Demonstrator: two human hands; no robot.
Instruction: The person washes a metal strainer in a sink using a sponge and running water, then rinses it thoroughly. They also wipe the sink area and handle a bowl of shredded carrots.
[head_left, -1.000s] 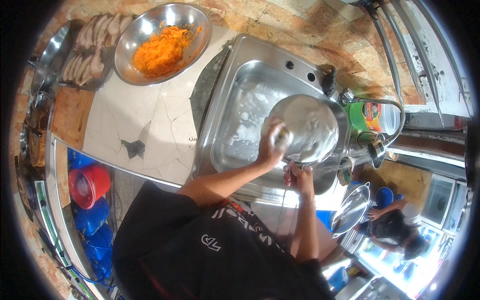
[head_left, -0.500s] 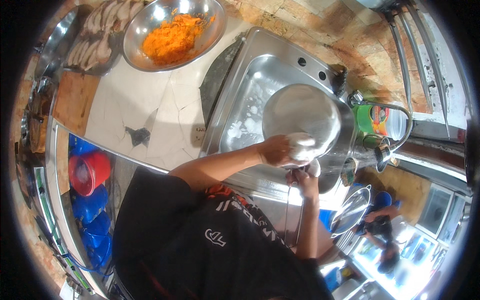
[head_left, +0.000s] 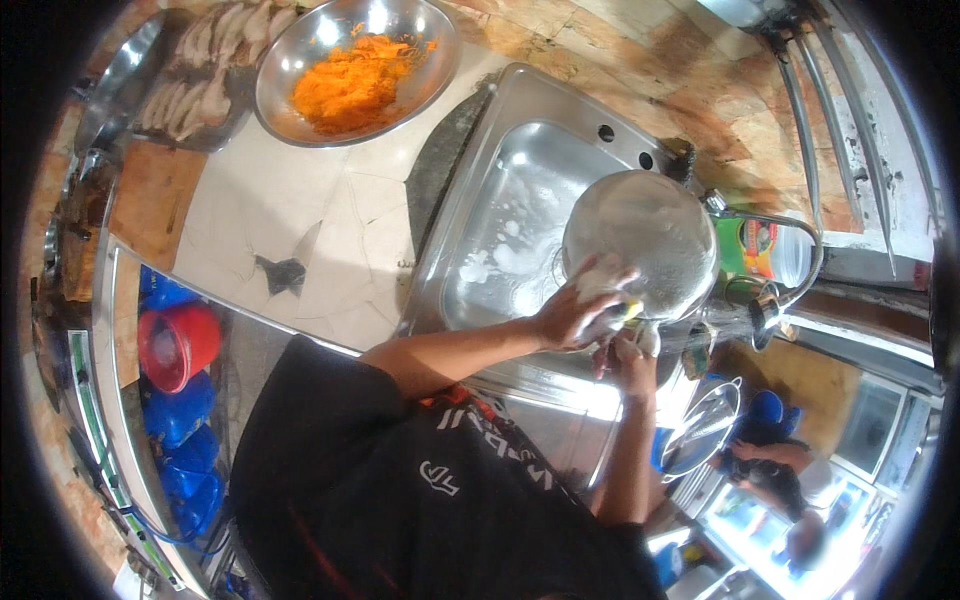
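1. The left hand (head_left: 572, 312) is in the middle right of the frame, at the lower left edge of a soapy steel pan (head_left: 640, 245). Its fingers are closed around a foamy sponge (head_left: 612, 300) with a bit of yellow showing, and they press it on the pan.
2. The right hand (head_left: 628, 350) is just below the left hand, under the lower rim of the pan. It seems to grip the rim, but foam and the other hand hide the fingers, so I cannot tell for sure.
3. The pan is tilted over the right part of the steel sink (head_left: 490, 250), in the centre of the frame. White foam lies in the basin.
4. A curved tap (head_left: 790, 235) stands right of the pan, with a green bottle (head_left: 750, 250) behind it.
5. In the upper left, a steel bowl (head_left: 290, 95) with orange grated food (head_left: 350, 85) stands on the white counter (head_left: 250, 220).
6. A red bucket (head_left: 180, 345) is at the left, below the counter edge.
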